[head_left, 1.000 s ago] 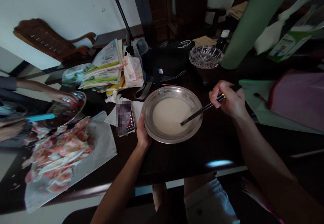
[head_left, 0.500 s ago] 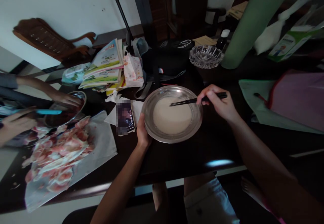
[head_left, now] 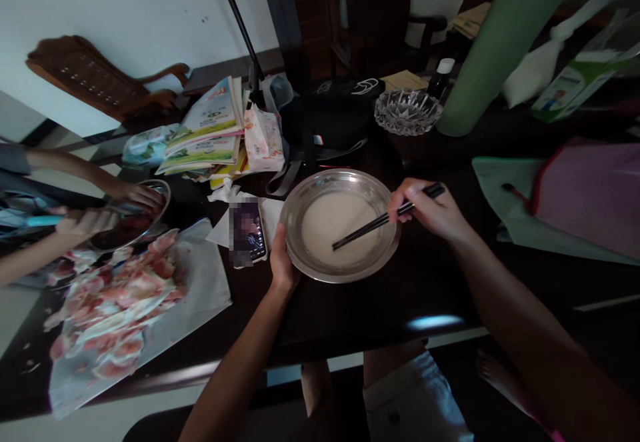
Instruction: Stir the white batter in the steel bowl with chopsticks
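A round metal bowl [head_left: 294,242] stands on the dark table, with a pale, milky liquid [head_left: 330,222] in it. My left hand [head_left: 283,261] grips the bowl's left rim, thumb along the edge and the other fingers hidden beneath. Over the right rim, my right hand [head_left: 425,209] is closed round a pair of black chopsticks [head_left: 367,227]. Their tips dip into the liquid near the bowl's middle. Left of the bowl a phone [head_left: 249,232] lies on white paper [head_left: 219,232].
At the left, a co-worker's hands [head_left: 90,221] work at another metal bowl [head_left: 167,195] beside a plastic sheet [head_left: 210,275] heaped with pinkish peels [head_left: 130,295]. Behind are stacked booklets [head_left: 205,129], a tissue pack [head_left: 263,139], a glass ashtray [head_left: 407,114] and a tall green bottle [head_left: 495,62].
My right hand has moved left, and the chopstick tips have swept through the liquid, away from the bowl's right side. My left hand stays on the rim. The co-worker's near hand shifted right.
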Tool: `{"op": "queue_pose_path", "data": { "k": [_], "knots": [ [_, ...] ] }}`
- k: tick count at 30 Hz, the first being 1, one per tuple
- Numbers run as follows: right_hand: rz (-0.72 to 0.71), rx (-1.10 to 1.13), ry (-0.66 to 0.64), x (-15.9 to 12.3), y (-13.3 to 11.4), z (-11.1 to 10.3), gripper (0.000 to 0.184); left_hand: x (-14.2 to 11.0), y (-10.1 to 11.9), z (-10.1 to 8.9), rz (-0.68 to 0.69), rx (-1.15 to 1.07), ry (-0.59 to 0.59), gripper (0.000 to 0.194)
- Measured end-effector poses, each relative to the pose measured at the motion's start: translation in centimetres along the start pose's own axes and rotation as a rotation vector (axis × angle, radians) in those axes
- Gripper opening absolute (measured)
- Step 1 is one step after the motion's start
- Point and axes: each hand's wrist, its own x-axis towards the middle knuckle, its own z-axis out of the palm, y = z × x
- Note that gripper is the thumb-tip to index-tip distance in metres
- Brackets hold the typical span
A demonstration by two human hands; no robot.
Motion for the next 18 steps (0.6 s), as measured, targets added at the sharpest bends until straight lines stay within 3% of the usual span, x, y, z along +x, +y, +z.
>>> {"op": "queue_pose_path", "data": {
  "k": [3,6,9,14,16,18],
  "knots": [
    [0.0,-0.088,-0.06,-0.1,0.2,0.8,0.041,0.2,-0.1,-0.2,-0.008,0.01,-0.022,0.038],
    [-0.046,-0.173,-0.02,0.0,0.2,1.0,0.039,0.3,-0.1,-0.4,-0.005,0.011,-0.021,0.037],
    [-0.091,-0.227,0.095,0.0,0.0,0.6,0.039,0.3,-0.2,-0.4,0.005,0.007,-0.017,0.035],
    [-0.181,-0.174,0.418,0.1,-0.6,-1.2,0.041,0.1,0.0,-0.1,0.022,0.009,-0.015,0.035],
    [-0.207,-0.11,0.453,0.2,-0.7,-1.9,0.041,0.0,0.1,0.0,0.015,0.016,-0.023,0.035],
    [-0.213,-0.039,0.404,0.4,-0.8,-2.2,0.042,0.0,0.1,0.0,0.006,0.028,-0.03,0.036]
  ]
}}
